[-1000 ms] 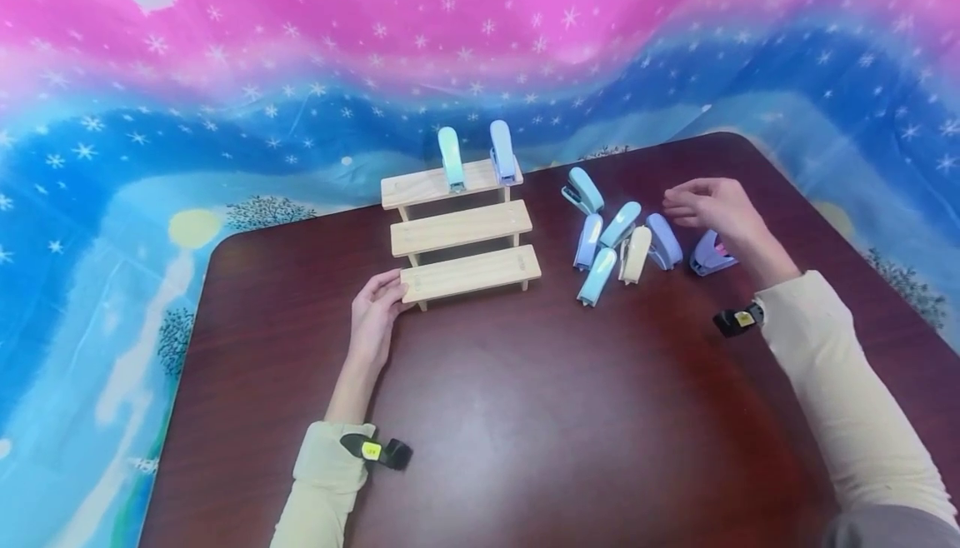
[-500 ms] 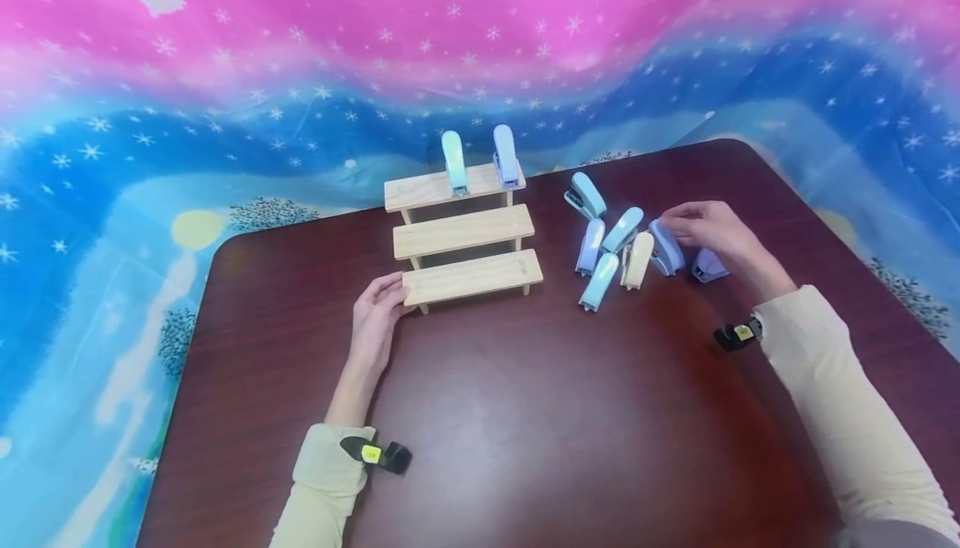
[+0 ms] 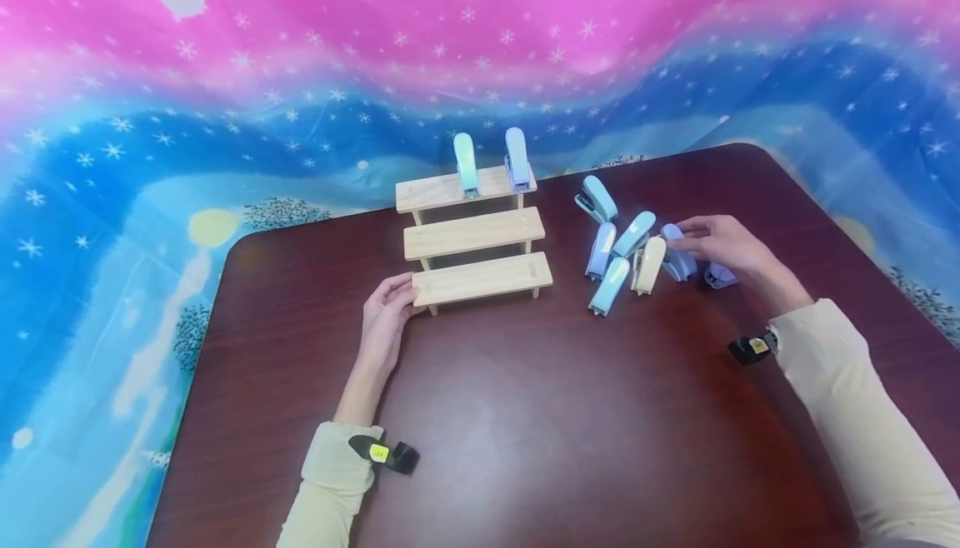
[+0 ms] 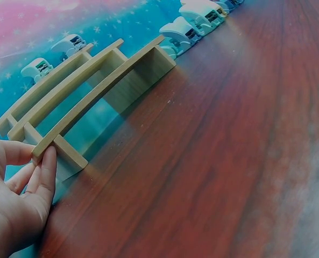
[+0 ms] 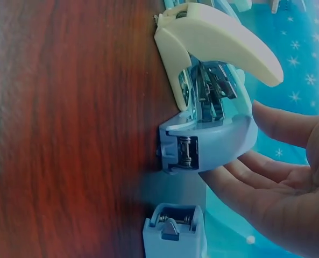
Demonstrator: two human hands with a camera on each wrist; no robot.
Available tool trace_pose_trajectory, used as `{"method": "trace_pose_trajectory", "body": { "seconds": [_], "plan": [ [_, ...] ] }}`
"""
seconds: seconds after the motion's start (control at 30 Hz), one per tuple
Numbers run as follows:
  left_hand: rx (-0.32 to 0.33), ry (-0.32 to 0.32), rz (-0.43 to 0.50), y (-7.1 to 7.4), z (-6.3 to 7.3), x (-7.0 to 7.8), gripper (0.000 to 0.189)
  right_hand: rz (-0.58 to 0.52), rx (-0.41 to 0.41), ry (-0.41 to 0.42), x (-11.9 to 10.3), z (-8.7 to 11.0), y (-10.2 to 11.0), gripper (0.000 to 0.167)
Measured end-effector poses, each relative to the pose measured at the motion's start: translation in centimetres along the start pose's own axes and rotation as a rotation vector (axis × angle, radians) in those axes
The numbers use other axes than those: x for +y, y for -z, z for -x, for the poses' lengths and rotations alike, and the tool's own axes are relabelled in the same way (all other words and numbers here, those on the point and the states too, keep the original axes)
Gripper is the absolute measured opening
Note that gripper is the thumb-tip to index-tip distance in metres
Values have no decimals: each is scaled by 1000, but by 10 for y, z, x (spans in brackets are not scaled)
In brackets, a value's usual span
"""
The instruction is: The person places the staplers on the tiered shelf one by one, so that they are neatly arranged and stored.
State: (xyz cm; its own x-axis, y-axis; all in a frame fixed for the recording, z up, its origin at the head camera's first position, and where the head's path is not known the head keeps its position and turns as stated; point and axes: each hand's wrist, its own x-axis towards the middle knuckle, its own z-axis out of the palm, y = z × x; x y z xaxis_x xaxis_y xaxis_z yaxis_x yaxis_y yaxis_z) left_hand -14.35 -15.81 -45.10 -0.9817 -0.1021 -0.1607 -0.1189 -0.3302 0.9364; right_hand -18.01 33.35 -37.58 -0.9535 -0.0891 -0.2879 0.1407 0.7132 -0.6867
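Observation:
A three-step wooden display stand stands on the table, and my left hand pinches the left end of its lowest step between thumb and fingers, as the left wrist view shows. On the top step are a mint-green stapler and a lavender stapler. To the right, my right hand has thumb and fingers on either side of a purple stapler, which still stands on the table. Right beside that one is a cream stapler.
Left of the cream stapler cluster a lavender stapler and several blue-green staplers, one in front and one at the back. Another purple stapler sits partly under my right hand. A patterned cloth hangs behind the table.
My right hand has come down and leftward from above the table onto the purple stapler. My left hand keeps its hold on the stand. The head view has shifted slightly.

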Motion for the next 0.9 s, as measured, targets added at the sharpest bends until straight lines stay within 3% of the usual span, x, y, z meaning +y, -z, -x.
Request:
{"method": "trace_pose_trajectory", "body": {
  "seconds": [0.5, 0.9],
  "plan": [
    [5, 8, -33, 0, -2, 0, 40, 100, 7, 1, 0, -1, -3, 67],
    [26, 20, -17, 1, -2, 2, 40, 146, 196, 32, -7, 0, -1, 53]
  ]
}}
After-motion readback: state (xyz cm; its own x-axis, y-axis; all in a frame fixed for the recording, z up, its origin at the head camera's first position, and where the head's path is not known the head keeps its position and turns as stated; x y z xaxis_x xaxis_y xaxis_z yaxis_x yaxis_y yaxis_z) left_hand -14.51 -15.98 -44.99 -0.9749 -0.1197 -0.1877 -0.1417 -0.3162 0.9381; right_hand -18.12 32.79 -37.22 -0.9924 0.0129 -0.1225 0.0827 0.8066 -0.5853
